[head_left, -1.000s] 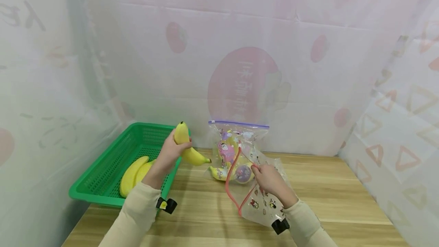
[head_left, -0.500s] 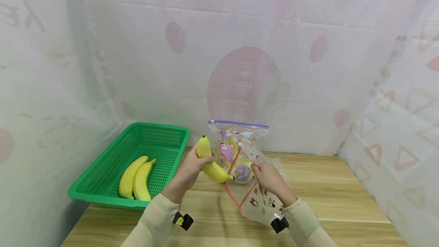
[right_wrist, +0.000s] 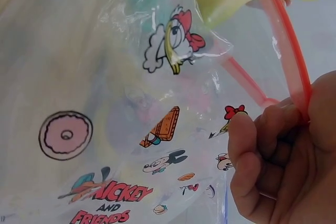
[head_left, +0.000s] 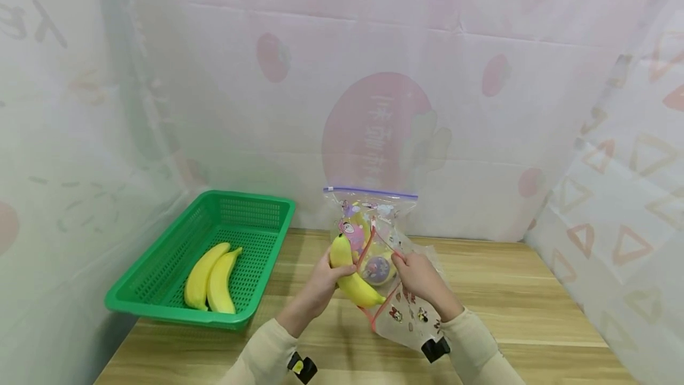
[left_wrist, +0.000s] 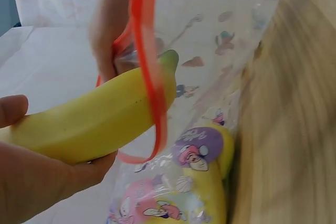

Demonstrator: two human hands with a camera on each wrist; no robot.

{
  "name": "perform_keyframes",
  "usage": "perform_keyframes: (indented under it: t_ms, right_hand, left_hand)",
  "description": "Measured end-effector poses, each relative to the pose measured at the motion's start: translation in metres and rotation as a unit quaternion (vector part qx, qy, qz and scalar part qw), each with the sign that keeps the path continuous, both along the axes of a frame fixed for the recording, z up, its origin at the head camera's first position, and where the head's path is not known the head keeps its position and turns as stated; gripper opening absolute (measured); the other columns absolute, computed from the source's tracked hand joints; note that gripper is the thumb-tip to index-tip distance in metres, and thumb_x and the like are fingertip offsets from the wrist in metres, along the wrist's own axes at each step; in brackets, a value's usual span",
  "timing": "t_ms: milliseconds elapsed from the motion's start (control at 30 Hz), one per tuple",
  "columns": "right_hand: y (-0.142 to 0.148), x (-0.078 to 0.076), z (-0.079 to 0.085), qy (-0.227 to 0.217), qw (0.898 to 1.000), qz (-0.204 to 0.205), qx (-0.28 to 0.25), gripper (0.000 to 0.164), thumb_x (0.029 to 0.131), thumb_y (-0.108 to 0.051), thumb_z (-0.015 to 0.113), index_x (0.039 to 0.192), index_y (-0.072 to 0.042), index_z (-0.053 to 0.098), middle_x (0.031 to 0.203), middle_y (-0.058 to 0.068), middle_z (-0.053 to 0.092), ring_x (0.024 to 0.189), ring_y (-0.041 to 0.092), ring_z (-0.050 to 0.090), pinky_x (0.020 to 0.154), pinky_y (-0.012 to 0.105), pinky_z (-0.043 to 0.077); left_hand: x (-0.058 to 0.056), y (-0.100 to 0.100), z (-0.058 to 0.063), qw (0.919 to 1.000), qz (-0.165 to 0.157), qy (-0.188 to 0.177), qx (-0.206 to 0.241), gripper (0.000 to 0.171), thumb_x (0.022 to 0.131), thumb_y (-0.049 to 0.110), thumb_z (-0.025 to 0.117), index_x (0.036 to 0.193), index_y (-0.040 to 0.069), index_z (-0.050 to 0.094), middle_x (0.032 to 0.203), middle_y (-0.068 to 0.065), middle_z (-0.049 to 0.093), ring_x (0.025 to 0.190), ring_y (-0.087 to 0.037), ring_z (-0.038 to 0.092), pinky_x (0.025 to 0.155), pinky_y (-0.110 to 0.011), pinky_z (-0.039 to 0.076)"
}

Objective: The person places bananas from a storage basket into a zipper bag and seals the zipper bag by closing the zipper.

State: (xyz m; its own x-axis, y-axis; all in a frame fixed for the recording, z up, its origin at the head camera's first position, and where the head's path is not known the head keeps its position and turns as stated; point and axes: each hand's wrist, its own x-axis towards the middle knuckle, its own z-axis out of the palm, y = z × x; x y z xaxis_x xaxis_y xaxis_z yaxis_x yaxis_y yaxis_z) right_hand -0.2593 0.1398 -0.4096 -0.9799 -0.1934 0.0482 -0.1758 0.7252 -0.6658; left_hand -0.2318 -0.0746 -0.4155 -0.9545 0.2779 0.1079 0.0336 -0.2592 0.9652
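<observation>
Gripping a banana (head_left: 359, 291) partly covered by its thumb, the left hand (head_left: 319, 285) slants it down rightward, tip in the red-rimmed bag's (head_left: 398, 324) mouth; the right hand (head_left: 421, 279) pinches that rim. Behind, a purple-zip bag (head_left: 369, 214) sits half hidden.

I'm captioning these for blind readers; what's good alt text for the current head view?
A person's left hand holds a banana at the open mouth of a clear, red-edged bag gripped by the right hand. A purple-topped bag is behind it, and two more bananas lie in a green basket at left on a wooden table.
</observation>
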Motion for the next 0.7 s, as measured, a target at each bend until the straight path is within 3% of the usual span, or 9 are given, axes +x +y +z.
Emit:
perform_keyframes:
  t_ms: [167, 367, 700]
  right_hand:
    - [-0.002, 0.001, 0.001, 0.008, 1.0, 0.004, -0.002, 0.051, 0.102, -0.026, 0.04, 0.053, -0.013, 0.044, 0.046, 0.014, 0.054, 0.034, 0.024, 0.051, 0.036, 0.031, 0.041]
    - [-0.005, 0.001, 0.003, 0.011, 1.0, 0.002, 0.001, 0.05, 0.102, -0.026, 0.041, 0.053, -0.013, 0.044, 0.044, 0.01, 0.052, 0.03, 0.013, 0.042, 0.035, 0.029, 0.038]
    - [-0.005, 0.0, 0.003, 0.006, 1.0, -0.006, -0.003, 0.047, 0.101, -0.024, 0.041, 0.057, -0.009, 0.048, 0.048, 0.016, 0.055, 0.031, 0.019, 0.047, 0.033, 0.027, 0.036]
  left_hand:
    - [0.0, 0.005, -0.012, 0.9993, -0.021, 0.0, -0.03, 0.043, 0.09, 0.009, 0.057, 0.125, -0.008, 0.037, 0.104, -0.009, 0.052, 0.094, -0.018, 0.051, 0.084, -0.031, 0.041]
    - [0.0, 0.005, -0.02, 0.9955, -0.035, 0.0, -0.089, 0.038, 0.095, 0.021, 0.056, 0.123, -0.001, 0.043, 0.106, -0.011, 0.052, 0.094, -0.018, 0.052, 0.082, -0.031, 0.043]
    - [0.005, -0.002, -0.024, 0.979, -0.044, 0.017, -0.198, 0.043, 0.093, 0.03, 0.061, 0.122, 0.001, 0.049, 0.099, -0.01, 0.057, 0.087, -0.021, 0.058, 0.072, -0.04, 0.052]
